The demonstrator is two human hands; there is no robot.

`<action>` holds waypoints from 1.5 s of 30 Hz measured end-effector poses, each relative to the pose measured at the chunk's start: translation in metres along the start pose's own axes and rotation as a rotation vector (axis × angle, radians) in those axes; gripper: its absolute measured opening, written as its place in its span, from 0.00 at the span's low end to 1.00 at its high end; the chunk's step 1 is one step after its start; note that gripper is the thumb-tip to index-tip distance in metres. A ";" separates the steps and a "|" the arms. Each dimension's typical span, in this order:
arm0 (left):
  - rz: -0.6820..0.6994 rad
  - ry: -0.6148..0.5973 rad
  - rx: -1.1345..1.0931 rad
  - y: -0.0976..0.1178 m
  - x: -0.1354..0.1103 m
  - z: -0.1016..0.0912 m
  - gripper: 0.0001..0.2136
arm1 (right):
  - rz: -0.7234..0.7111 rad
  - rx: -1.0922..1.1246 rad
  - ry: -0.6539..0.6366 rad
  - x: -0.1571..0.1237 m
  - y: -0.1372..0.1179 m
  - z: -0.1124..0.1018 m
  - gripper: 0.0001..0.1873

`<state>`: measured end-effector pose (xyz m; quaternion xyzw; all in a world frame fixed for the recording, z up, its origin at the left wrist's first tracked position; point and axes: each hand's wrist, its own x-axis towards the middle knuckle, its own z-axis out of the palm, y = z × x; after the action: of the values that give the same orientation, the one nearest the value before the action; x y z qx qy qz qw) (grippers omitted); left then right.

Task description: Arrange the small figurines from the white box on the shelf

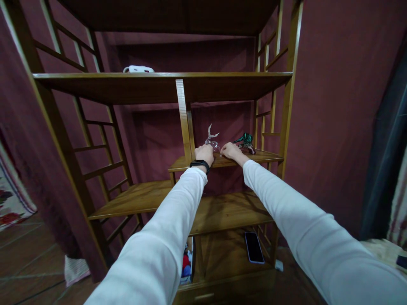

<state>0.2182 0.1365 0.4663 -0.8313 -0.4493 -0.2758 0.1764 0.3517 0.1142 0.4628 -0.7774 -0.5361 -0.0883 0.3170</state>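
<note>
A clear, glass-like deer figurine [212,143] with pale antlers stands on the small raised shelf [263,157]. My left hand [204,153], with a black band on its wrist, is closed at the figurine's near left side and hides its lower part. At the figurine's right end, low by the shelf surface, the fingertips of my right hand [230,151] are pinched together. Just beyond my right hand sits a dark green figurine [246,140] on a brownish base; it is apart from my fingers.
A wooden upright [182,120] borders the raised shelf on the left, and a wide shelf board [111,76] runs overhead with a white device [139,69] on it. Lower down are a phone [254,248] and a box of colourful items [187,264].
</note>
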 end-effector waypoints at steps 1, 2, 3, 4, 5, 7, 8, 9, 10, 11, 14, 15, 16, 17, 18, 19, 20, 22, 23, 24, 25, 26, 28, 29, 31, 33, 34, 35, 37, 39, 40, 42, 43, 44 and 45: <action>0.011 -0.012 0.008 0.000 0.000 -0.001 0.14 | -0.003 -0.004 -0.005 0.000 0.000 0.000 0.11; 0.019 -0.027 0.015 0.000 0.000 -0.001 0.13 | -0.006 -0.009 -0.009 0.000 0.000 0.000 0.11; 0.024 -0.041 0.022 0.000 0.000 -0.002 0.13 | -0.007 -0.016 -0.011 0.000 0.000 0.000 0.12; 0.027 -0.051 0.028 0.000 0.000 -0.002 0.13 | -0.007 -0.024 -0.011 0.000 0.000 0.000 0.12; 0.029 -0.055 0.032 0.000 0.000 -0.002 0.13 | -0.006 -0.031 -0.010 -0.001 -0.001 0.000 0.12; 0.029 -0.046 0.038 0.000 0.000 0.000 0.13 | -0.001 -0.039 -0.008 -0.002 -0.001 0.000 0.12; 0.030 -0.035 0.042 0.000 0.000 0.000 0.14 | 0.001 -0.042 -0.007 -0.003 -0.002 -0.001 0.12; 0.032 -0.023 0.046 0.000 0.000 0.001 0.14 | 0.002 -0.045 -0.006 -0.004 -0.002 -0.001 0.12; 0.034 -0.014 0.053 0.000 0.000 0.002 0.14 | 0.000 -0.049 -0.004 -0.005 -0.002 -0.001 0.12; 0.040 -0.007 0.062 0.000 0.000 0.002 0.14 | -0.003 -0.054 -0.002 -0.005 -0.003 -0.001 0.12; 0.083 0.006 0.091 0.001 -0.001 0.001 0.13 | -0.012 -0.069 -0.006 -0.006 -0.003 -0.001 0.13; 0.098 0.007 0.100 0.002 -0.001 0.000 0.12 | -0.012 -0.071 -0.010 -0.007 -0.003 -0.001 0.13; 0.111 0.007 0.107 0.002 -0.001 -0.001 0.12 | -0.012 -0.071 -0.014 -0.007 -0.003 -0.001 0.13; 0.121 0.004 0.113 0.003 -0.001 -0.002 0.12 | -0.012 -0.069 -0.017 -0.007 -0.003 -0.001 0.13; 0.124 -0.004 0.119 0.004 -0.001 -0.003 0.12 | -0.014 -0.066 -0.018 -0.008 -0.003 -0.001 0.13; 0.124 -0.014 0.125 0.004 -0.001 -0.005 0.12 | -0.016 -0.062 -0.019 -0.008 -0.003 -0.001 0.12; 0.125 -0.024 0.129 0.004 -0.001 -0.006 0.12 | -0.020 -0.057 -0.019 -0.009 -0.003 -0.001 0.12; 0.121 -0.036 0.133 0.004 -0.002 -0.009 0.13 | -0.024 -0.045 -0.020 -0.010 -0.002 -0.002 0.11; 0.117 -0.039 0.132 0.004 -0.003 -0.010 0.13 | -0.025 -0.038 -0.022 -0.010 -0.001 -0.003 0.11; 0.111 -0.040 0.129 0.003 -0.004 -0.011 0.13 | -0.027 -0.028 -0.025 -0.011 -0.001 -0.004 0.10; 0.102 -0.041 0.126 0.003 -0.005 -0.011 0.13 | -0.031 -0.017 -0.028 -0.011 0.000 -0.004 0.10; 0.090 -0.041 0.124 0.003 -0.007 -0.012 0.13 | -0.038 -0.006 -0.029 -0.012 0.001 -0.005 0.09; 0.076 -0.039 0.119 0.003 -0.010 -0.015 0.13 | -0.058 0.019 -0.021 -0.013 0.004 -0.006 0.10; 0.073 -0.035 0.117 0.004 -0.012 -0.016 0.13 | -0.066 0.034 -0.009 -0.013 0.005 -0.006 0.10; 0.073 -0.018 0.117 0.006 -0.015 -0.020 0.12 | -0.075 0.070 0.029 -0.015 0.007 -0.006 0.12; 0.083 0.013 0.119 0.009 -0.020 -0.025 0.12 | -0.084 0.118 0.077 -0.017 0.009 -0.006 0.14; 0.094 0.035 0.120 0.010 -0.022 -0.028 0.12 | -0.089 0.147 0.100 -0.019 0.011 -0.006 0.14; 0.110 0.059 0.119 0.011 -0.025 -0.031 0.12 | -0.093 0.179 0.122 -0.020 0.012 -0.006 0.15; 0.142 0.103 0.117 0.013 -0.032 -0.035 0.12 | -0.103 0.258 0.160 -0.023 0.016 -0.007 0.15; 0.167 0.142 0.115 0.014 -0.044 -0.038 0.13 | -0.126 0.360 0.200 -0.025 0.019 -0.007 0.15; 0.182 0.164 0.116 0.015 -0.051 -0.039 0.13 | -0.150 0.416 0.221 -0.027 0.021 -0.007 0.15; 0.243 0.217 0.123 0.017 -0.070 -0.038 0.13 | -0.213 0.533 0.272 -0.032 0.024 -0.006 0.16; 0.291 0.245 0.128 0.018 -0.081 -0.037 0.13 | -0.246 0.589 0.300 -0.036 0.025 -0.006 0.16; 0.351 0.268 0.134 0.018 -0.093 -0.036 0.12 | -0.278 0.637 0.331 -0.041 0.026 -0.006 0.17; 0.413 0.281 0.137 0.018 -0.105 -0.034 0.12 | -0.309 0.675 0.363 -0.049 0.026 -0.006 0.17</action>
<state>0.1762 0.0398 0.4275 -0.8449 -0.2586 -0.3157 0.3458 0.3562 0.0669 0.4342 -0.5120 -0.5806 -0.0899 0.6266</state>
